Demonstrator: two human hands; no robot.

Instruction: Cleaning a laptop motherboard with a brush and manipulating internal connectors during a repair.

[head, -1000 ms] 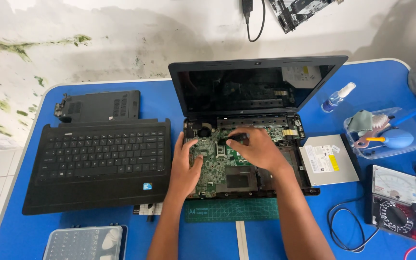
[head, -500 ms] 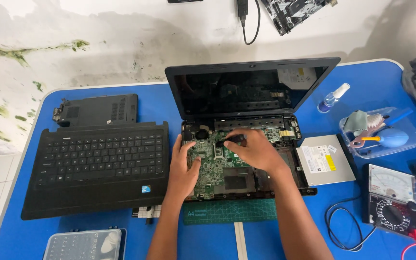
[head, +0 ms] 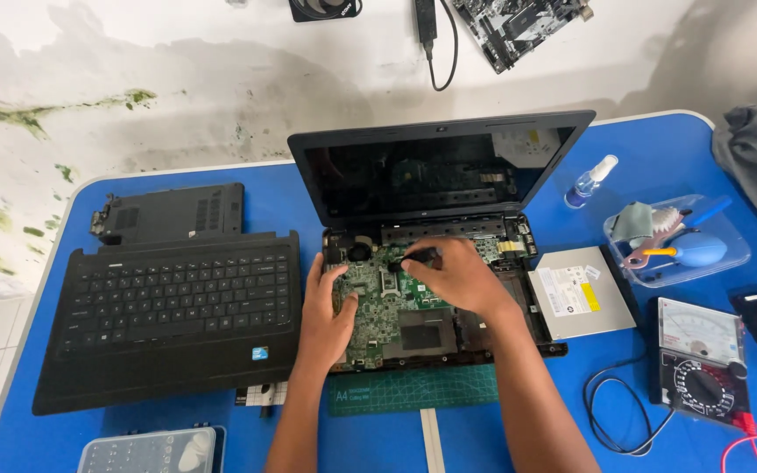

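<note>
Head view: left hand (head: pixel 326 317) flat, fingers spread, pressing green circuit board (head: pixel 377 302) inside open laptop (head: pixel 440 263). Right hand (head: pixel 453 276) curled, pinching small dark part (head: pixel 420 257), possibly connector. Risk: slip or hard tug could damage board.

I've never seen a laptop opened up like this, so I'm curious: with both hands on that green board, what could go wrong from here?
1. Bare hands: the left hand and right hand rest right on the exposed board; static or pressure might harm parts.
2. The spray bottle stands close to the open laptop; a knock could perhaps wet it.
3. The meter leads trail near the table edge and could snag.
</note>
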